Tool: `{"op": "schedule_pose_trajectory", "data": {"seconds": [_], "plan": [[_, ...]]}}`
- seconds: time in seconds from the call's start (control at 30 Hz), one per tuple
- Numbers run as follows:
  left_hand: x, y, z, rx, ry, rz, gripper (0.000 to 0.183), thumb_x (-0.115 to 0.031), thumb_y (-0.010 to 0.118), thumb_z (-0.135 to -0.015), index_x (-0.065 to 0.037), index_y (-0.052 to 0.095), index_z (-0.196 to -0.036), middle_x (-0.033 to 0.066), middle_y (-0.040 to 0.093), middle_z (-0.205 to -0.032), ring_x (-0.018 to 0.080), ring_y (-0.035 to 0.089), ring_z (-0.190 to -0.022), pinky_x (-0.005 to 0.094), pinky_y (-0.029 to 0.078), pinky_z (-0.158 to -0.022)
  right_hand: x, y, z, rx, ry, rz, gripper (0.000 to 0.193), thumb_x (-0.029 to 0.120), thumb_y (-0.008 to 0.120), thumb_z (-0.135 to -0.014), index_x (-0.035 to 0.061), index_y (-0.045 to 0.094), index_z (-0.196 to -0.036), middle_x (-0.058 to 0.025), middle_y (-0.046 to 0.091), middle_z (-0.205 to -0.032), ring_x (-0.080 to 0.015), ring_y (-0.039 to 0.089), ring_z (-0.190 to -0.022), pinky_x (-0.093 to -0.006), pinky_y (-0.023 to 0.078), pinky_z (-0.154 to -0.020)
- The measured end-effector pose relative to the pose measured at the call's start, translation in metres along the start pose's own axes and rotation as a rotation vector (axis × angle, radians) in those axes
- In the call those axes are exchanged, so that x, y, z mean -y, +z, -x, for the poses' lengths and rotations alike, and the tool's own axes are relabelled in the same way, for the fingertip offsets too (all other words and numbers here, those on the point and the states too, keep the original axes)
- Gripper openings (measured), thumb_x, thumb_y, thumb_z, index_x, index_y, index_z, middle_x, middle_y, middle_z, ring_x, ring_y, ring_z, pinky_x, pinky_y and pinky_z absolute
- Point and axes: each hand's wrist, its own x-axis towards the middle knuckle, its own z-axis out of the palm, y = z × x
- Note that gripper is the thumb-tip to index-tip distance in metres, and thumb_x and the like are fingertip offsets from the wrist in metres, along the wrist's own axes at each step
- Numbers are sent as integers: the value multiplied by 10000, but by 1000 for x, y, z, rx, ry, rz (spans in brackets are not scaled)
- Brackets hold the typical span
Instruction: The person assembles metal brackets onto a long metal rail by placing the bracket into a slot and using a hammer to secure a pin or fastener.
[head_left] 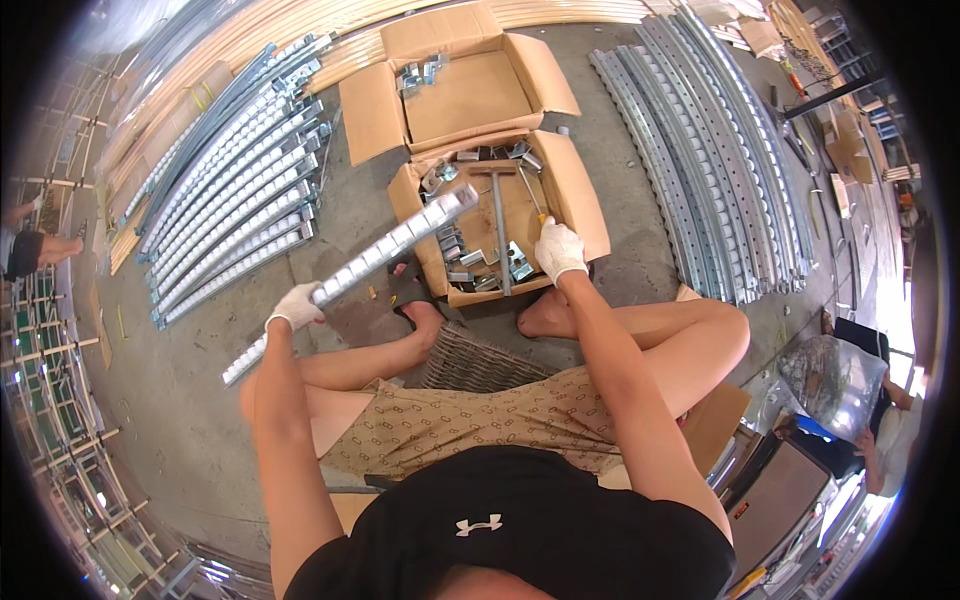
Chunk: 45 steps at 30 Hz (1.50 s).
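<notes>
I'd steady the slotted rail [390,248] gripped in my left hand [296,306]; my right hand [561,250] meets the yellow-handled tool [542,217], grip unclear

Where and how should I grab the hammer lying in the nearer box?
Probably grip the hammer low on its handle, from above on your side. That end is slim and points toward you; the wide head lies farther off, and metal brackets flank the handle.
</notes>
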Motion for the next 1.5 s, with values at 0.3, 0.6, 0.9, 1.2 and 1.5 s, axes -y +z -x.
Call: {"op": "schedule_pose_trajectory", "data": {"seconds": [0.3,0.6,0.9,1.2,1.5], "plan": [[13,53,-22,131,-192,-378,796,-195,876,-651,-102,614,-1397,185,723,-1254,373,680,-1191,444,547,-1019,22,-64,-7,302,-39,-7,346,216,566,-917,-50,683,-1105,-295,743,-1112,-419,745,-1043,-494,591,-926],[-185,41,-50,-261,291,-144,991,-596,794,-769,-88,442,-1543,206,553,-1495,414,562,-1346,489,455,-1139,54,-233,31,349,-405,-14,391,382,602,-941,60,769,-1088,-215,753,-1038,-428,706,-998,-505,553,-911],[-229,106,-81,-430,198,-14,735,-556,842,-777,-71,601,-1274,177,608,-1232,373,594,-1246,487,529,-1025,132,-210,-3,328,-561,393,350,356,623,-918,52,793,-949,-208,753,-939,-391,729,-929,-490,587,-843],[-231,126,-101,-624,401,-77,627,-555,764,-847,-110,683,-1281,82,688,-1179,294,635,-1129,450,505,-948,163,-213,-11,132,-872,567,116,136,698,-795,44,769,-802,-201,747,-811,-351,766,-829,-463,601,-722],[-231,129,-107,-666,444,-212,517,-515,760,-864,-94,684,-1153,92,674,-1068,280,646,-1037,432,517,-893,176,-216,-16,204,-860,571,136,148,704,-799,32,769,-830,-198,752,-833,-361,762,-845,-461,601,-736]]}}
